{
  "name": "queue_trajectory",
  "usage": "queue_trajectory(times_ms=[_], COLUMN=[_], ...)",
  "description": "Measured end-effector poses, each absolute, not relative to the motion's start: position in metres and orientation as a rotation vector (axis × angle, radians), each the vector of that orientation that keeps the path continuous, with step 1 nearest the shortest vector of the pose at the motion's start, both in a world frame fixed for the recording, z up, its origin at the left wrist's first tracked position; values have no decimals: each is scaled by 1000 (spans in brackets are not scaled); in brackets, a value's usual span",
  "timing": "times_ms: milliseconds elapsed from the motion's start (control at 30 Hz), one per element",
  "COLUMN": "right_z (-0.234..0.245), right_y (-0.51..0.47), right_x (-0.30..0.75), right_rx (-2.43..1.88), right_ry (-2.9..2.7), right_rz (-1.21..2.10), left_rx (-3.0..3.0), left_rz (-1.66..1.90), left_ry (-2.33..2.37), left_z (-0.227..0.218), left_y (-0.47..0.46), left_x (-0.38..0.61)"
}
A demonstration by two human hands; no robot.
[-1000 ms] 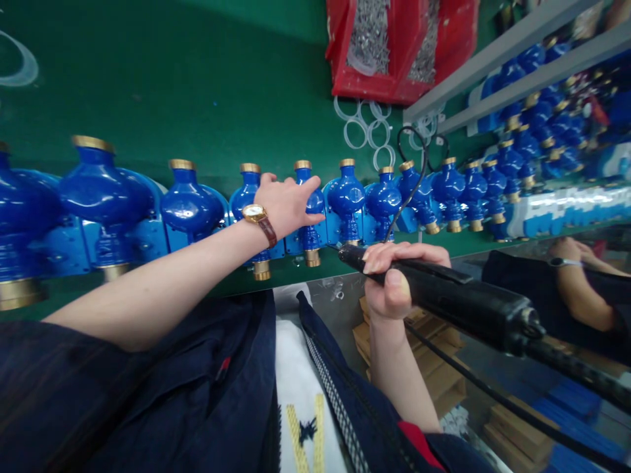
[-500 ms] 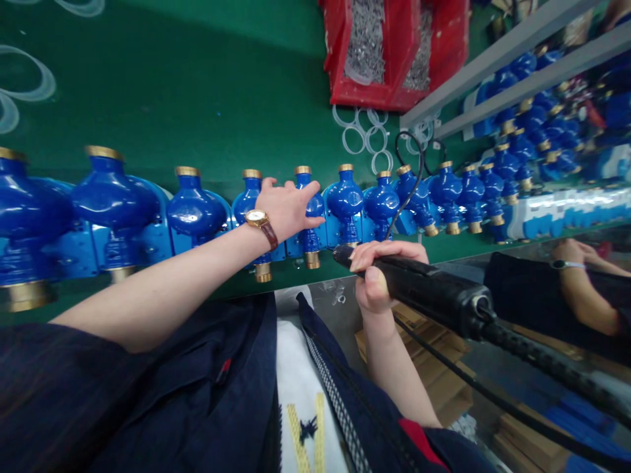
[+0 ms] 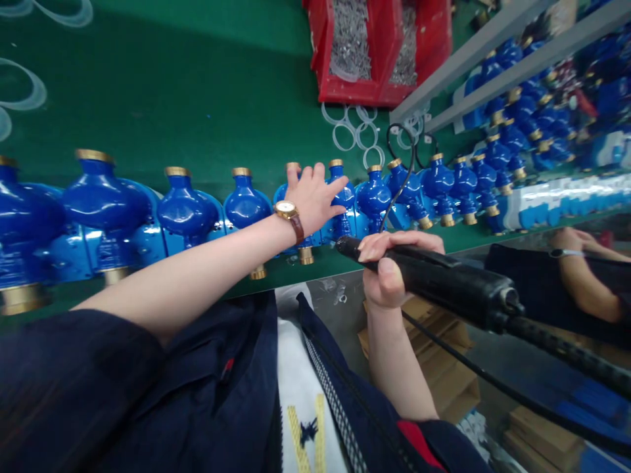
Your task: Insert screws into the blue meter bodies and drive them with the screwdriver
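Observation:
A long row of blue pump-like bodies (image 3: 185, 207) with brass-coloured pipe ends lies on the green bench. My left hand (image 3: 315, 197), fingers spread, lies over two of them, mostly hiding one body and partly covering the blue body (image 3: 344, 197) to its right; whether it presses on them I cannot tell. In my right hand (image 3: 389, 269) is a black electric screwdriver (image 3: 448, 279), gripped near its front and pointing left. Its nose is close to the lower end of the body right of my left hand; the bit is too small to make out.
A red bin (image 3: 359, 95) of small screws stands at the back, with translucent rings (image 3: 345, 136) before it. Grey metal bars (image 3: 468, 62) slant across the right. A cable (image 3: 493, 368) trails from the right. Another person's arm (image 3: 586, 276) shows at far right. Cartons (image 3: 453, 387) sit below.
My left hand has shifted right along the row, from one blue body towards the neighbouring ones. The screwdriver in my right hand has moved slightly right.

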State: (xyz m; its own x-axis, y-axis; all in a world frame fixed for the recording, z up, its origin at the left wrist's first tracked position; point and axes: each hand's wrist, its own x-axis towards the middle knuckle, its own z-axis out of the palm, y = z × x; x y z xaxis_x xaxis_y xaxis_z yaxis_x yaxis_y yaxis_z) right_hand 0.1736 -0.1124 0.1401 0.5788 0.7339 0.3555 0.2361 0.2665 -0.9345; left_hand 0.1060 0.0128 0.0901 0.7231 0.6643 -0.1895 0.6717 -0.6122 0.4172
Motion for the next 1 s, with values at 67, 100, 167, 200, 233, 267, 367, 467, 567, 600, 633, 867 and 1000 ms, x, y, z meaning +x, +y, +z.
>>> queue_trajectory(times_ms=[67,100,167,200,233,267,367,467,567,600,633,867,1000], right_z=[139,139,140,140,140,140,139,138,139,140,142,142,141], right_y=[-114,-115,-117,-118,-119,-119,-119,-116,-113,-112,-112,-107,-106], right_x=[173,173,173,173,172,172,170,169,168,168,168,166,165], right_rx=[-1311,-1317,-1318,-1309,-1295,-1280,-1268,-1271,-1242,-1243,-1255,-1305,-1398], right_ry=[-947,-952,-962,-960,-956,-948,-940,-937,-919,-920,-925,-946,-996], right_rz=[415,418,432,441,448,453,457,472,493,503,513,517,527], left_rx=[2441,2428,2411,2404,2398,2393,2384,2374,2361,2356,2353,2323,2318], left_rz=[-63,-83,-108,-116,-124,-131,-136,-157,-188,-188,-182,-156,-150], left_ry=[1011,1008,998,995,995,995,980,962,985,989,985,970,971], left_z=[84,81,77,75,74,74,73,73,71,70,70,68,68], left_y=[15,16,17,18,18,18,19,21,22,23,23,21,20], left_x=[117,122,128,130,131,132,135,138,141,142,142,141,142])
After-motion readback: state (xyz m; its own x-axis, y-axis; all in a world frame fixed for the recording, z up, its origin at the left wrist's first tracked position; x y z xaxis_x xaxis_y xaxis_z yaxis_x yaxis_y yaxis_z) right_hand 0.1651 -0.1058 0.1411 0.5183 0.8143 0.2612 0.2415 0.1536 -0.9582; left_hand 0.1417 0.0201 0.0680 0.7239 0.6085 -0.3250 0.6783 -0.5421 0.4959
